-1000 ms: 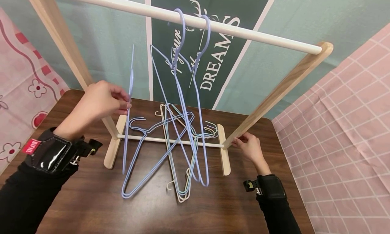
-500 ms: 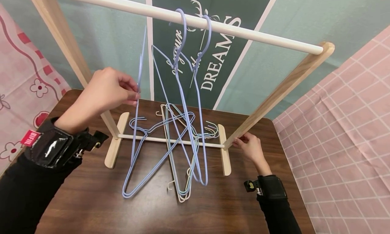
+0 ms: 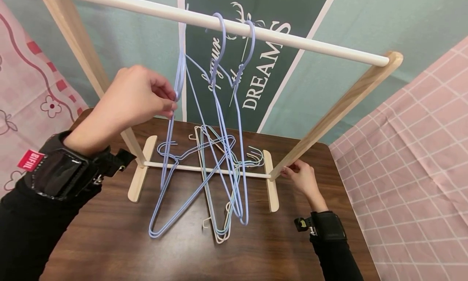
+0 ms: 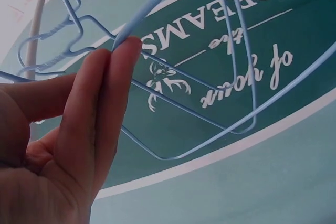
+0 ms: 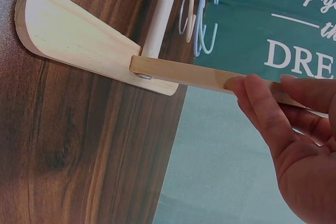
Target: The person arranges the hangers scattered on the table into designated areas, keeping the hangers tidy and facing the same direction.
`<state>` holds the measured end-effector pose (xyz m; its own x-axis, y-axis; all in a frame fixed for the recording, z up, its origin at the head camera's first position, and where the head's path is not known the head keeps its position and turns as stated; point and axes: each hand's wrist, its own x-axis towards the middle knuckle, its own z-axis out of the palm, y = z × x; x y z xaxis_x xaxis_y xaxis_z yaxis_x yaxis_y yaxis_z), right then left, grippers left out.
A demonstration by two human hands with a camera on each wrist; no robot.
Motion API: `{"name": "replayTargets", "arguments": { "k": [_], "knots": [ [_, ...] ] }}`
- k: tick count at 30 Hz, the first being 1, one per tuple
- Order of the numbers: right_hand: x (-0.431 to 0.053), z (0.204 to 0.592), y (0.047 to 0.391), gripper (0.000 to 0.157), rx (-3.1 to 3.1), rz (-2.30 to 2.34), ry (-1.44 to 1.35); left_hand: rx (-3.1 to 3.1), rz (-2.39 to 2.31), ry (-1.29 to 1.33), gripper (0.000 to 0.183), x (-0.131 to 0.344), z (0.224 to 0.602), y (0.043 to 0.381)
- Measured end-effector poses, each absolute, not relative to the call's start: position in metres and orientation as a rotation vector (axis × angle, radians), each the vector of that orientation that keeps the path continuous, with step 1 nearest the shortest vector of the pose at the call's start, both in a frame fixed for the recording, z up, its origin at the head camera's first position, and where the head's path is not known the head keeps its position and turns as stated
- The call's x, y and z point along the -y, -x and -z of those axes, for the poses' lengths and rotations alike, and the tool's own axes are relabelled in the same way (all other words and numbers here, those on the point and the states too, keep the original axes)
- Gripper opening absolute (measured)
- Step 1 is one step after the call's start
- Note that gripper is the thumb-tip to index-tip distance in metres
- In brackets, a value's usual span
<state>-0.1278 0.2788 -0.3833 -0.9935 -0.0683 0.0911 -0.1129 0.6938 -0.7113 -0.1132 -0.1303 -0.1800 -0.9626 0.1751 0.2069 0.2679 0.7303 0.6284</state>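
Note:
My left hand (image 3: pixel 137 96) pinches a blue hanger (image 3: pixel 179 75) by its side, left of two blue hangers on the rack. The held hanger stands almost edge-on, its hook up at the white top bar (image 3: pixel 146 7); whether it touches the bar I cannot tell. In the left wrist view, the hanger's wire (image 4: pixel 152 4) meets the fingertips. Over the bar hang a blue hanger (image 3: pixel 222 122) and another blue hanger (image 3: pixel 239 122) to its right. My right hand (image 3: pixel 301 177) grips the rack's right wooden post (image 5: pixel 189 73) low down, between thumb and fingers.
On the brown table (image 3: pixel 175 256) lie blue hangers (image 3: pixel 183 208) and a pile of pale hangers (image 3: pixel 209 191), overlapping across the rack's lower bar (image 3: pixel 190 168). The left post (image 3: pixel 82 49) stands beside my left forearm. Curtains hang behind and at both sides.
My left hand has moved up and to the right with the blue hanger, bringing its hook to the top bar. The right hand has stayed on the post.

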Motion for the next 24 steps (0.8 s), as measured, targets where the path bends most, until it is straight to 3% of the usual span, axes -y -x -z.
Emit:
{"name": "replayTargets", "arguments": {
  "k": [24],
  "knots": [
    [-0.28, 0.384, 0.127, 0.02, 2.848, -1.246, -0.129, 2.876, 1.097, 0.342, 0.006, 0.112, 0.152, 0.128]
  ]
}}
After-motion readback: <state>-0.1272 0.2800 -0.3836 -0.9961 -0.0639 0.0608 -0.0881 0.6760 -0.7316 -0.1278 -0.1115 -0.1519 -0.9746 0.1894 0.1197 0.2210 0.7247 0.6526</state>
